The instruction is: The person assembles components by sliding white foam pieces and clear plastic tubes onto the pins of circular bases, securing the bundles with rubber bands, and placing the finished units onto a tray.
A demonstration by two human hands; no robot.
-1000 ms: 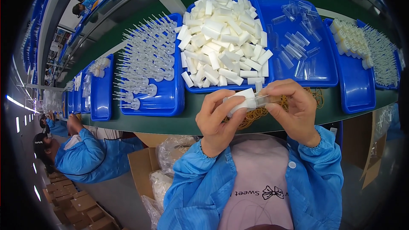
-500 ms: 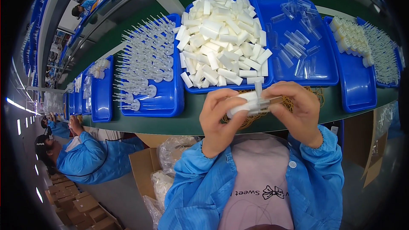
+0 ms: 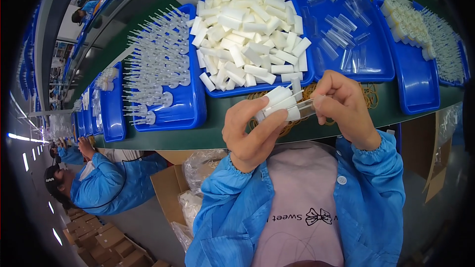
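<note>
My left hand [image 3: 250,131] is closed round a pronged plastic piece with several white foam blocks [image 3: 283,103] on it, its thumb and fingers gripping them from the sides. From the right side of this cluster sticks out a clear plastic tube [image 3: 306,109]. The thumb and fingers of my right hand [image 3: 344,111] pinch the tube's outer end. Part of the pronged piece is hidden by my left fingers. Just beyond my hands stands a blue tray [image 3: 309,76] heaped with white foam blocks [image 3: 247,32].
At left, a blue tray [image 3: 170,122] holds upright pronged pieces [image 3: 161,54]. Another tray [image 3: 363,69] on the right carries clear tubes [image 3: 341,32]. Yellowish rubber bands [image 3: 370,96] lie behind my hands on the green table [image 3: 208,138]. A co-worker in blue [image 3: 106,183] sits at left.
My left hand has tilted the foam cluster so more of its blocks show. The fingers of my right hand have curled in more tightly at the tube's end. The whole view has shifted slightly.
</note>
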